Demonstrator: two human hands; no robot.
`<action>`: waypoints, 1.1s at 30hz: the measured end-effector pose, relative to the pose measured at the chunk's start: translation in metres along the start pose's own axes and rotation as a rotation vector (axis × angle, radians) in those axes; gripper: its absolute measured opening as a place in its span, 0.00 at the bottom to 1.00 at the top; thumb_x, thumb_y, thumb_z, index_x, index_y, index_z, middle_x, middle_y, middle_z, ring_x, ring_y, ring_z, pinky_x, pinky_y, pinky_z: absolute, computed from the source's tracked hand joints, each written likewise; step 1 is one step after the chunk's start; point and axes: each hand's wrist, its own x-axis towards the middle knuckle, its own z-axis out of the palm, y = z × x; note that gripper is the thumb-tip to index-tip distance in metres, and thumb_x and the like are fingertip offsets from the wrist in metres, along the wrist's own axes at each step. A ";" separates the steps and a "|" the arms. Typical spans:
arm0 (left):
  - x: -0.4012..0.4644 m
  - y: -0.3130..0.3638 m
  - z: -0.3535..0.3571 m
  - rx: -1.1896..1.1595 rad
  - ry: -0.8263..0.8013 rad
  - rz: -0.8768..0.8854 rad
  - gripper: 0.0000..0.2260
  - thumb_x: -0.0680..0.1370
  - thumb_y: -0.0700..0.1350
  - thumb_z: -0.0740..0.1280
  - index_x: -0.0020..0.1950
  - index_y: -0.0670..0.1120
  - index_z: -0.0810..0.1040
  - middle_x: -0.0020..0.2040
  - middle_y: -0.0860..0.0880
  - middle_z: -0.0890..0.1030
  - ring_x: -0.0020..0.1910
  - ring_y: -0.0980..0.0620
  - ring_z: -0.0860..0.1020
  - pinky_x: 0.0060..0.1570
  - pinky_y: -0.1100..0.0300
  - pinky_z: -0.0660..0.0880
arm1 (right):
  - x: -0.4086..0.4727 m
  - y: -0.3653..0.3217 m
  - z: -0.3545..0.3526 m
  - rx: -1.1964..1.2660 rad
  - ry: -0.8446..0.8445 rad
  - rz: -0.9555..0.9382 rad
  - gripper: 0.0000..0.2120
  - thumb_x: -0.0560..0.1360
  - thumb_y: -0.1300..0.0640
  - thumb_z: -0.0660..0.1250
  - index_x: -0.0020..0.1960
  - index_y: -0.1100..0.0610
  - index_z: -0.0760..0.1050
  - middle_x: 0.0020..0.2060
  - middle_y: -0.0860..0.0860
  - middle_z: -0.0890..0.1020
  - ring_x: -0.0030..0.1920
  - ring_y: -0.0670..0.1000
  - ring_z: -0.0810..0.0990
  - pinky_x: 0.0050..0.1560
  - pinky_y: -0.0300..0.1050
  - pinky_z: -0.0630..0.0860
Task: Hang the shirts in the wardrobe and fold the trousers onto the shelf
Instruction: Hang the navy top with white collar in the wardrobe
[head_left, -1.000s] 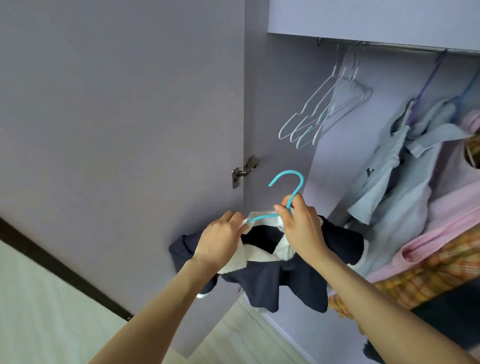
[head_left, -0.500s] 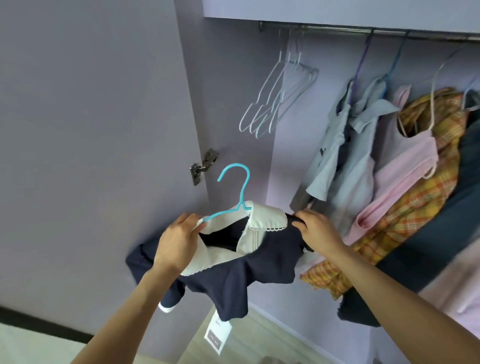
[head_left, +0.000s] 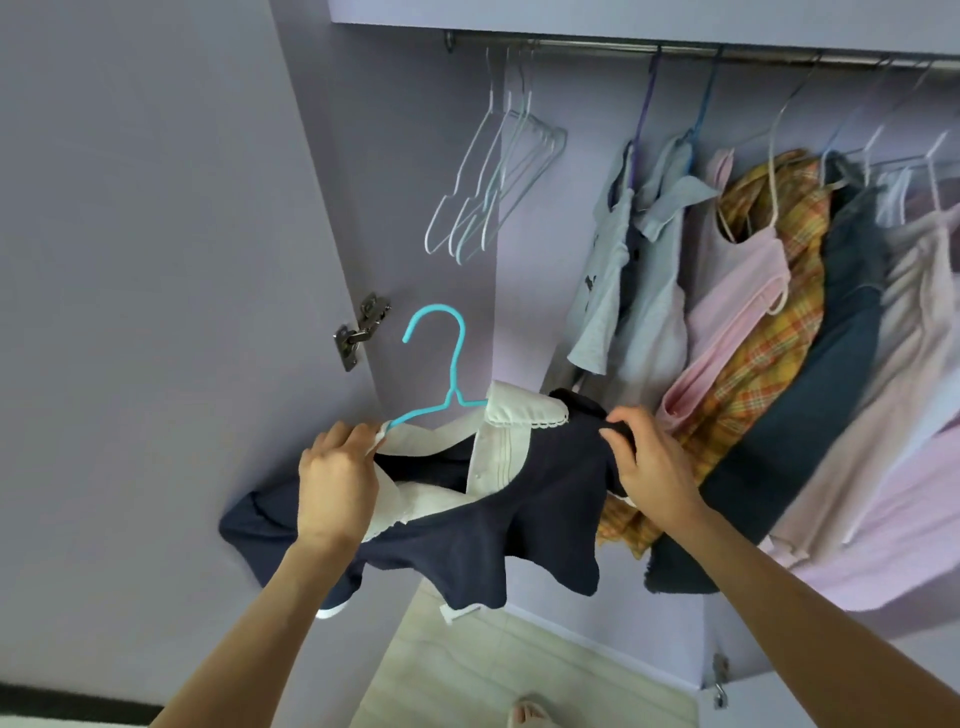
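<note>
Since a second ago the right hand (head_left: 655, 470) left the hanger (head_left: 451, 364) to pinch the shirt (head_left: 519, 525), left hand (head_left: 337, 483) gripping its collar, mid-frame below the rail (head_left: 675, 52) and lilac wardrobe door (head_left: 130, 260).

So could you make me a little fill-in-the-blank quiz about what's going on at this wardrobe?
1. The navy shirt sits on a hanger coloured ____.
2. The shirt's collar is ____ in colour.
3. The bunch of empty hangers hangs from the ____ at the top of the wardrobe.
4. The right hand grips the shirt's ____ fabric.

Missing words: turquoise; white; rail; navy
</note>
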 end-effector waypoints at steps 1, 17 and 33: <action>0.002 0.002 0.000 -0.016 0.023 -0.009 0.13 0.70 0.25 0.61 0.48 0.34 0.81 0.38 0.35 0.78 0.36 0.35 0.76 0.37 0.42 0.74 | -0.008 0.005 -0.002 -0.002 -0.061 0.006 0.09 0.75 0.63 0.66 0.54 0.63 0.74 0.40 0.50 0.77 0.40 0.55 0.78 0.39 0.46 0.73; -0.023 0.000 -0.033 -0.228 0.099 -0.038 0.10 0.77 0.32 0.62 0.53 0.38 0.81 0.41 0.45 0.75 0.41 0.43 0.73 0.44 0.62 0.64 | 0.008 0.025 -0.017 0.469 -0.087 0.657 0.20 0.80 0.58 0.58 0.71 0.61 0.62 0.59 0.54 0.73 0.48 0.58 0.80 0.45 0.45 0.78; -0.074 0.031 -0.038 -0.287 0.182 -0.131 0.09 0.78 0.33 0.61 0.54 0.38 0.80 0.44 0.49 0.74 0.45 0.45 0.74 0.47 0.63 0.64 | -0.047 0.060 -0.050 0.356 0.498 1.046 0.14 0.79 0.58 0.60 0.57 0.68 0.73 0.55 0.66 0.77 0.57 0.65 0.75 0.55 0.53 0.70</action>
